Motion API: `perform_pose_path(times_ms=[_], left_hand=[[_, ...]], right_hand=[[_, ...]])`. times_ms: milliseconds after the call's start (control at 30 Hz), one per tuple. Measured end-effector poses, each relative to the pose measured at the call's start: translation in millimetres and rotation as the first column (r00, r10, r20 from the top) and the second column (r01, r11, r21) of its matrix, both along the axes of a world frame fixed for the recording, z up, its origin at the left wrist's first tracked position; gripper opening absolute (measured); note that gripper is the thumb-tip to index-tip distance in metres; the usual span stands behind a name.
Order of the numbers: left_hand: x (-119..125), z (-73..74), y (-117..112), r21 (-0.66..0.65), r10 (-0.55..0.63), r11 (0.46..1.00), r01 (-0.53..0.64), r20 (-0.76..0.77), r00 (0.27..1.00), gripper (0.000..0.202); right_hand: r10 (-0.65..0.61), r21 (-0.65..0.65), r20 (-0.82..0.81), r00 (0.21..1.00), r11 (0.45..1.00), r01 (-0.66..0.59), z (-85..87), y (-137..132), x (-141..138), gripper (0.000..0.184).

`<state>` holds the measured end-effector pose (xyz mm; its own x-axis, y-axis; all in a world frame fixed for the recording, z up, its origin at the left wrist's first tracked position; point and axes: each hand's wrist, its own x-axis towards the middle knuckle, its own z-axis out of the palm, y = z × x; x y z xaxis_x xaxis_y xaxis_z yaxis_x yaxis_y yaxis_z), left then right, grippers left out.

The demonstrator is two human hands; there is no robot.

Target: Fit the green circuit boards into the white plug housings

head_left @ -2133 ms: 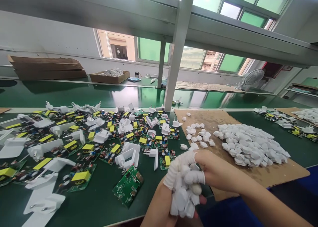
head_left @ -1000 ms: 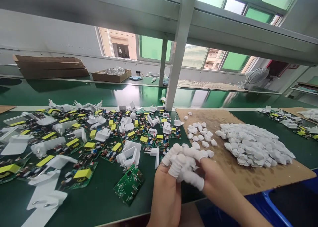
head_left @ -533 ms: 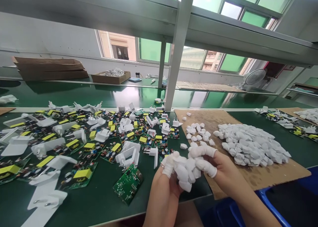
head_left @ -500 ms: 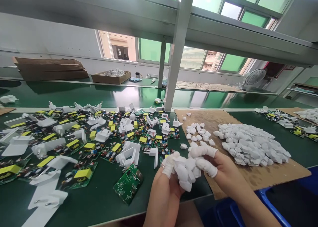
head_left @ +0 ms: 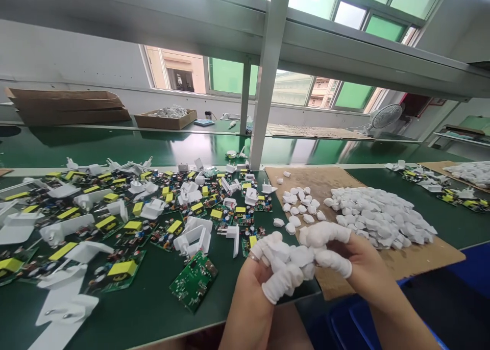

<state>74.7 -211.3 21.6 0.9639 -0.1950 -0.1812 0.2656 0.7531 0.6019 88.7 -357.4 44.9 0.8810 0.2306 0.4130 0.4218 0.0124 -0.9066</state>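
Left hand (head_left: 252, 283), fingers sheathed in white cots, grasps a cluster of small white lumps (head_left: 292, 260) near the bench (head_left: 141, 314) edge; right hand's (head_left: 354, 255) fingertips touch its right side, pinch unclear. Lumps appear light, slightly soft, best cupped from below. Behind: long cardboard carton (head_left: 69, 107), contents hidden; shallow cardboard box (head_left: 187, 120) of whitish pieces. Right: cardboard sheet (head_left: 434, 260) bearing heaped lumps (head_left: 383, 215).
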Motion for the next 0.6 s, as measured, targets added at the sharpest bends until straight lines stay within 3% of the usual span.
perform_pose_path(times_ms=[133, 233, 333, 467, 500, 533, 600], left_hand=[[-0.2, 0.6, 13.5, -0.068, -0.062, 0.996, 0.060, -0.030, 0.998, 0.076], [2.9, 2.8, 18.0, -0.111, -0.038, 0.993, 0.033, -0.047, 0.998, 0.078], [6.1, 5.9, 12.6, -0.156, -0.044, 0.987, 0.032, -0.074, 0.996, 0.081], [6.9, 6.6, -1.6, -0.100, -0.025, 0.995, 0.019, -0.056, 0.998, 0.078], [6.9, 6.2, -5.1, -0.067, -0.010, 0.998, 0.007, -0.045, 0.999, 0.077], [6.9, 5.8, -8.4, -0.036, 0.009, 0.999, -0.011, -0.036, 0.999, 0.078], [7.2, 5.0, -14.0, 0.029, 0.044, 0.999, -0.044, -0.015, 0.999, 0.083]], right_hand=[[-0.293, 0.093, 0.021, 0.956, 0.952, 0.290, -1.8, -31.5, 7.3, 0.017], [-0.503, -0.154, 0.075, 0.861, 0.847, 0.509, -7.8, -56.2, 21.4, 0.027], [-0.555, -0.366, 0.126, 0.822, 0.744, 0.558, -14.2, -67.9, 35.4, 0.030], [-0.566, -0.392, 0.248, 0.786, 0.684, 0.616, -16.6, -60.3, 32.8, 0.031], [-0.561, -0.383, 0.251, 0.789, 0.691, 0.613, -16.6, -54.5, 26.8, 0.032], [-0.537, -0.364, 0.214, 0.816, 0.732, 0.576, -16.8, -47.2, 19.3, 0.033], [-0.358, -0.274, 0.013, 0.933, 0.897, 0.348, -18.4, -29.1, 3.0, 0.033]])
